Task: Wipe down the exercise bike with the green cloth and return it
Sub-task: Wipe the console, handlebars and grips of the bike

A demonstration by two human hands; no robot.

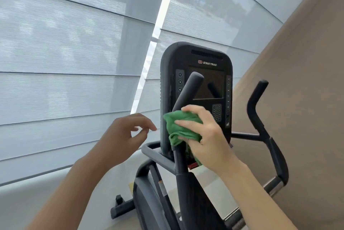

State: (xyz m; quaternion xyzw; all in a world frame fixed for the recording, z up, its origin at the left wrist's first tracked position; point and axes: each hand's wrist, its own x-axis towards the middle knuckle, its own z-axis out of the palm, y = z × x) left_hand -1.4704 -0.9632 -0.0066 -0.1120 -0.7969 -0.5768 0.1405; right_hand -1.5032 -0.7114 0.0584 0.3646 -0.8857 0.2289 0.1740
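Observation:
The exercise bike's black console (197,62) with a dark screen and keypads stands at centre. A black left handlebar (188,90) rises in front of it. My right hand (208,136) grips the green cloth (178,127) and presses it around this handlebar, just below the screen. My left hand (124,134) hovers to the left of the cloth, fingers loosely curled and apart, holding nothing. The right handlebar (256,103) curves up at the right.
Grey window blinds (65,62) fill the left and the background, with a bright gap between them. A tan wall panel (307,80) runs along the right. The bike's frame and base foot (121,209) sit on the floor below.

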